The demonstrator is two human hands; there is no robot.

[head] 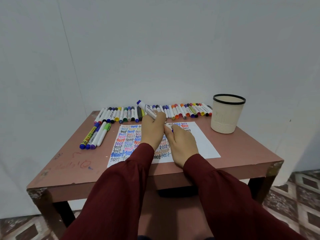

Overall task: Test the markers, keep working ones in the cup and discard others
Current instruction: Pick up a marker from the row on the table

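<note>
Head view: our left grip (153, 132) clasps the whiteboard marker (147, 109) mid-barrel, likely light and rigid; our right grip (183, 142), at three o'clock, seemingly pinches its cap (172, 130).

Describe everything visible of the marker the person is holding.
The held marker has a white plastic-looking barrel with black lettering and a blue end plug. It is off the table, tilted, blue end up and away toward the marker row. The left hand grips its lower half; the right hand pinches its near end, where a bit of blue shows. Whether the cap is on cannot be told.
</note>
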